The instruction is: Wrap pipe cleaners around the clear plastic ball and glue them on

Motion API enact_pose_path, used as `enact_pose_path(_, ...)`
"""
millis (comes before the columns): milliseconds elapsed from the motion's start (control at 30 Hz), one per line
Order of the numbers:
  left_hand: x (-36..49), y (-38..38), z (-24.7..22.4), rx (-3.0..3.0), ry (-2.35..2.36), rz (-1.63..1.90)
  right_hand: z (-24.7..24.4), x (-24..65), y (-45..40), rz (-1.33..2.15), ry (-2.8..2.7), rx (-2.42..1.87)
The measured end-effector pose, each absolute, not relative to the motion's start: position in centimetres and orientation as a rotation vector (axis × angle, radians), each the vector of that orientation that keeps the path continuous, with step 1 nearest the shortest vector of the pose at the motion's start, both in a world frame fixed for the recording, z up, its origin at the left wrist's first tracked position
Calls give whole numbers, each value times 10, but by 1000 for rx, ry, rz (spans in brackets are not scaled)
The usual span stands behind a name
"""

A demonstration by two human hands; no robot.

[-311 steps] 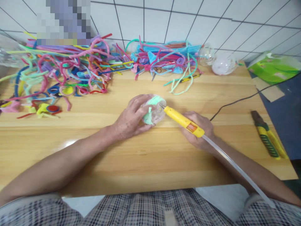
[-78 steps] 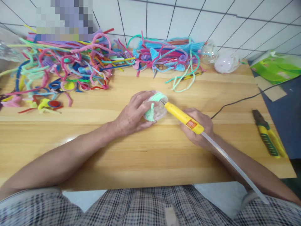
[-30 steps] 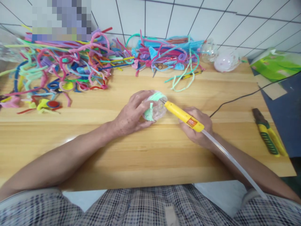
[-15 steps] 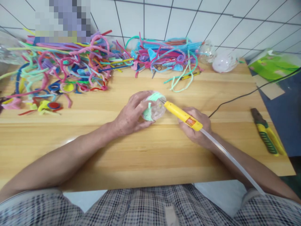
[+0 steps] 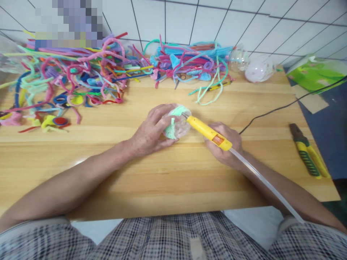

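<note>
My left hand (image 5: 153, 131) is closed around a clear, rounded plastic cup-like piece (image 5: 183, 129), its fingers along the left side. Mint-green fuzzy strips, like pipe cleaner (image 5: 170, 130), lie on the clear piece. In my right hand (image 5: 226, 139) is a yellow hot glue gun (image 5: 207, 132), its metal tip pointing left at the upper green strip. Whether the tip touches the strip I cannot tell. A long translucent glue stick (image 5: 264, 182) sticks out of the gun's back end over my right forearm.
Tangled coloured pipe cleaners (image 5: 81, 77) cover the back left, with a blue and pink bundle (image 5: 187, 59) beside them. Clear plastic balls (image 5: 258, 69) stand at the back right. Pliers (image 5: 306, 151) lie near the right edge. A black cord (image 5: 282, 104) crosses the table's right side.
The glue gun's tip has shifted slightly left along the green strip. My left hand and the clear piece stay in place.
</note>
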State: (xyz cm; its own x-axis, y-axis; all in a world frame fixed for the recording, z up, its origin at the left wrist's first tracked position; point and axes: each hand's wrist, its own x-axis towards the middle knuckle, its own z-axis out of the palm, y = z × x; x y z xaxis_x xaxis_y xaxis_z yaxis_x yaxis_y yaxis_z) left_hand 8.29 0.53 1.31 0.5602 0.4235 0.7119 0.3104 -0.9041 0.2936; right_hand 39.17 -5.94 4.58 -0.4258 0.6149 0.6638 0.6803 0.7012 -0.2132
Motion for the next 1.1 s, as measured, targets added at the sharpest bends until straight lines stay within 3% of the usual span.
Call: enact_pose_path(1100,83,3,17,2701,648,1252,44,395,-60,-61,-2124,-981)
